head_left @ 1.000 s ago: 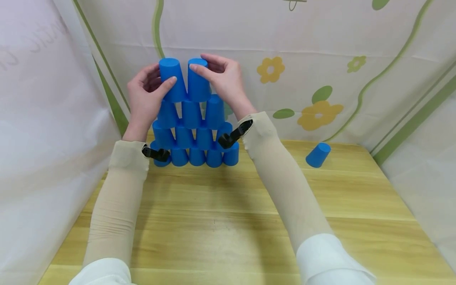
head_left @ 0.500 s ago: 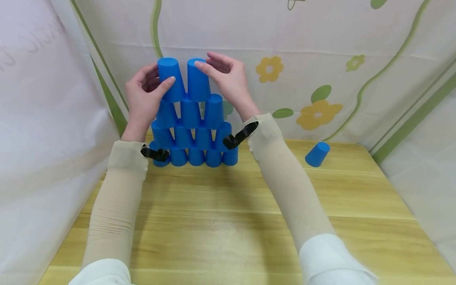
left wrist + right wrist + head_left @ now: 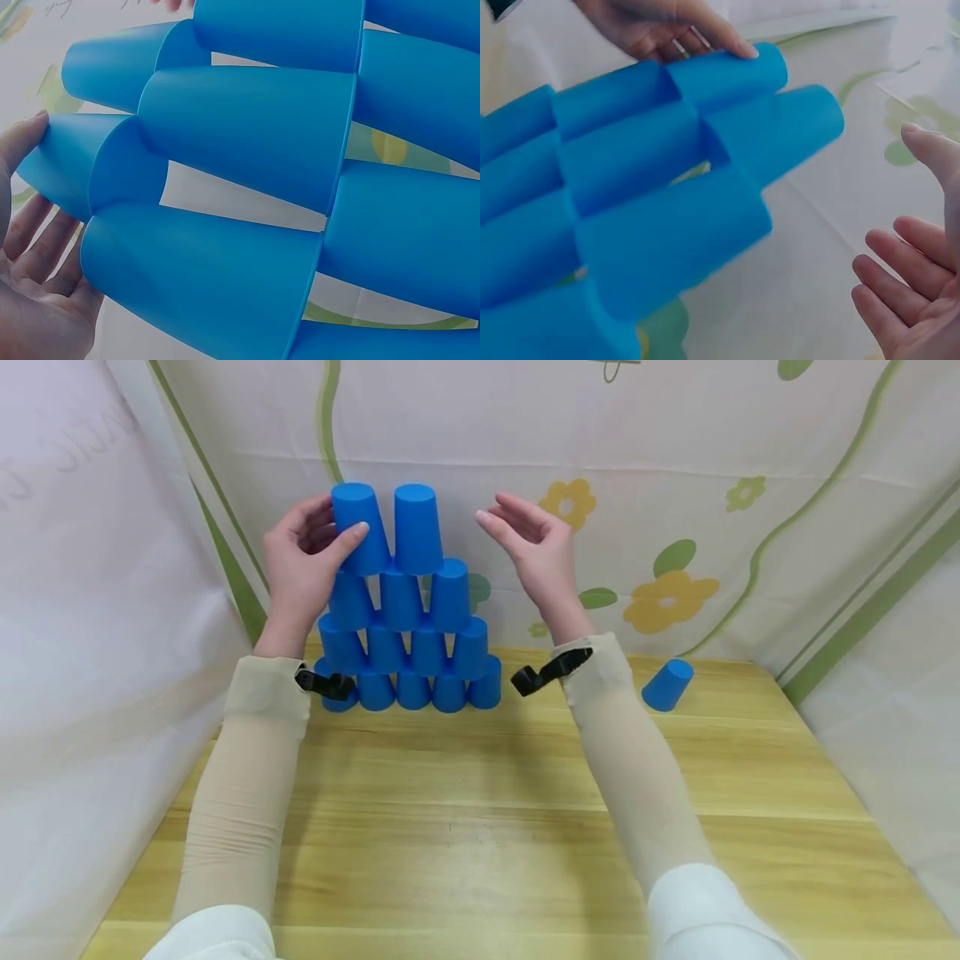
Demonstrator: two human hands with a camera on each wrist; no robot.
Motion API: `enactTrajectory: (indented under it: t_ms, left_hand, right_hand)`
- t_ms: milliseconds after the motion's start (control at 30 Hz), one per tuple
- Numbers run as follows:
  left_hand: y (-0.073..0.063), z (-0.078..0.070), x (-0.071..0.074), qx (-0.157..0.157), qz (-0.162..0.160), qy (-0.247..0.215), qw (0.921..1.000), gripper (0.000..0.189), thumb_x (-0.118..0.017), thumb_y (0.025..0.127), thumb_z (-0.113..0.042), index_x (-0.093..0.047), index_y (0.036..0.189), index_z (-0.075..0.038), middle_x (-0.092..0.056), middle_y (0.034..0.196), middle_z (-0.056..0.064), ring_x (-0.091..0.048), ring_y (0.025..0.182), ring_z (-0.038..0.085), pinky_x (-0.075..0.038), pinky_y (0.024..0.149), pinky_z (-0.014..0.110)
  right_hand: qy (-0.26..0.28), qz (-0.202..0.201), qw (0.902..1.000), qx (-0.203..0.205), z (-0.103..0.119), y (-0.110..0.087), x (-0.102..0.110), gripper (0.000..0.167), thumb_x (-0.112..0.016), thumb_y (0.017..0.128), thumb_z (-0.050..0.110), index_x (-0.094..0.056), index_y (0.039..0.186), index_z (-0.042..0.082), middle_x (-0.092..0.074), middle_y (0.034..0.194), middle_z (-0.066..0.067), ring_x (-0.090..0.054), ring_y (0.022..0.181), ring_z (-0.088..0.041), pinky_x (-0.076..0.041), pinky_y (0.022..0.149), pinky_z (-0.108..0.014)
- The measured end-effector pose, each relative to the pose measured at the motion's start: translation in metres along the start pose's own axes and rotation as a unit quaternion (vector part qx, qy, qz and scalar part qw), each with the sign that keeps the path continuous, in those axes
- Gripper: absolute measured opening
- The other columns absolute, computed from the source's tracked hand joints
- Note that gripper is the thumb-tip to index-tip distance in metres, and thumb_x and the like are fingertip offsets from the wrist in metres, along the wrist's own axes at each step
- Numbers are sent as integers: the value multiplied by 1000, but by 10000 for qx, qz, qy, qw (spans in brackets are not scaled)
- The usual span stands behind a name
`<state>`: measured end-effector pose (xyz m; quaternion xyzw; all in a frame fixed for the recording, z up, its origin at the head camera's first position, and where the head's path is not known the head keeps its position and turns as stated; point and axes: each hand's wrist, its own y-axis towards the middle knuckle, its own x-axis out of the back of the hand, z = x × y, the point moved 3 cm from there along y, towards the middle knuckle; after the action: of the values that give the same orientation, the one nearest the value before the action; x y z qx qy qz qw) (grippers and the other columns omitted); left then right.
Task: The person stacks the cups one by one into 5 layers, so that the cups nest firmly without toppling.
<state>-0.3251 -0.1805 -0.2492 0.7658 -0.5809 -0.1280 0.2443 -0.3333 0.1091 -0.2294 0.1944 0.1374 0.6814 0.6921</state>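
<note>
Upside-down blue plastic cups form a stepped pyramid (image 3: 406,602), with two cups in the top row. My left hand (image 3: 303,547) holds the top row's left cup (image 3: 360,539), thumb on its near side and fingers round the outer side. The left wrist view shows that thumb (image 3: 26,139) against the cup wall. Beside it stands the right cup (image 3: 417,531) of the top row, touched by neither hand. My right hand (image 3: 536,547) hovers to the right of the pyramid, apart from it. Its fingers (image 3: 900,277) are relaxed, spread from the thumb, and hold nothing.
One more blue cup (image 3: 667,685) stands upside down on the wooden table (image 3: 465,827) at the right, near the back. White cloth (image 3: 495,410) with printed flowers hangs close behind the pyramid. More cloth (image 3: 90,652) closes off the left side.
My right hand has let go of the top row's right cup and moved away to the right and slightly down. That cup stays standing. The left hand has kept its hold.
</note>
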Motion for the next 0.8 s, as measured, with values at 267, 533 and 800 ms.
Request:
enactTrajectory:
  t_ms: [267,533,800]
  left_hand:
    - [0,1,1,13,48,-24,10000,52,-79,91,-35,-64,138,-19,-65,134,-2,-60,119,21,-46,104,33]
    - [-2,2,3,13,28,-104,9999,52,-79,91,-34,-64,138,-18,-65,135,-1,-60,120,21,-46,105,33]
    - [-2,3,3,36,39,-133,9999,52,-79,91,-33,-64,138,-18,-65,134,-1,-60,120,21,-46,105,33]
  right_hand:
    - [-182,-301,9987,-355,-50,-26,47,51,-81,89,37,-69,134,16,-68,129,-1,-60,121,-14,-47,103,-29]
    - [-321,-479,9965,-599,-91,-55,94,55,-80,91,34,-65,138,10,-64,135,-10,-59,124,-20,-46,104,-32]
    - [-1050,-644,9891,-806,-109,-88,144,58,-80,90,37,-63,140,12,-61,139,-10,-57,127,-21,-45,106,-32]
